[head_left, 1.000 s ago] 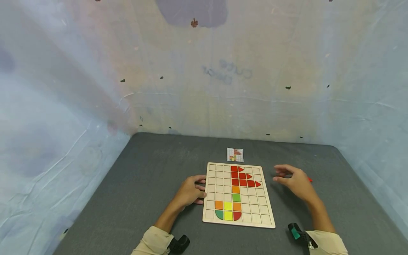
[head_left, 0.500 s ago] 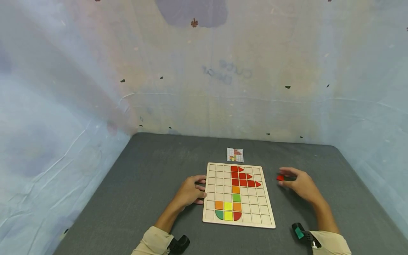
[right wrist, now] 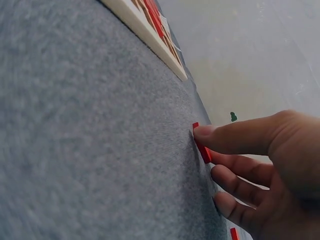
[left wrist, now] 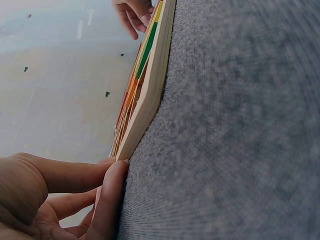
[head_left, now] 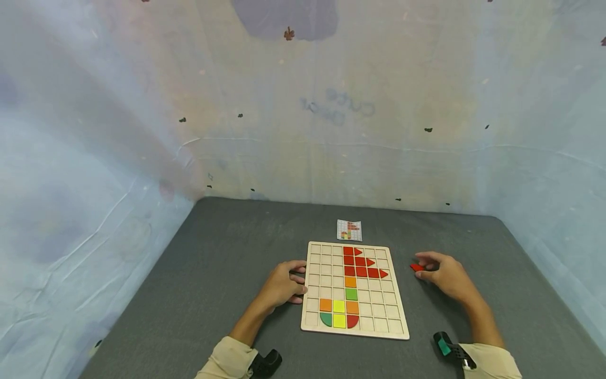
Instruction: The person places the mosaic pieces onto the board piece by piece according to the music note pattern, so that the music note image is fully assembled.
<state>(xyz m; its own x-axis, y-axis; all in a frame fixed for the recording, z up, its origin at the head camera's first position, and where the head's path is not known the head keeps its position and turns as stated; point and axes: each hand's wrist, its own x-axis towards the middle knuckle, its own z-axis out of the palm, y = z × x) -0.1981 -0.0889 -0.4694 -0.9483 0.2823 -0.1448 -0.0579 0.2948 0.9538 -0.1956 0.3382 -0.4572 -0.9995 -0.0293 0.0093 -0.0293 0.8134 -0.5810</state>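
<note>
In the head view a wooden grid board (head_left: 379,295) lies flat, with red, orange, green and yellow tiles set in some of its squares. My left hand (head_left: 279,284) rests at the board's left edge, its thumb and fingertips touching the rim. The left wrist view shows the left fingertips (left wrist: 117,167) against the board's side. To the right of the board, my right hand (head_left: 447,273) pinches a small flat red tile (head_left: 416,267) between thumb and fingers. The right wrist view shows this tile tilted just over the cloth; its exact shape is partly covered by the thumb.
A small printed card (head_left: 349,230) with a coloured pattern lies behind the board. Another red piece (right wrist: 234,233) shows at the bottom of the right wrist view, beyond the right fingers. Dark grey cloth (head_left: 227,252) covers the table, with a pale sheet (head_left: 303,158) hanging behind it.
My right hand has taken hold of a red tile and moved slightly right and nearer. The tile has turned between the fingers. The left hand and board have stayed still.
</note>
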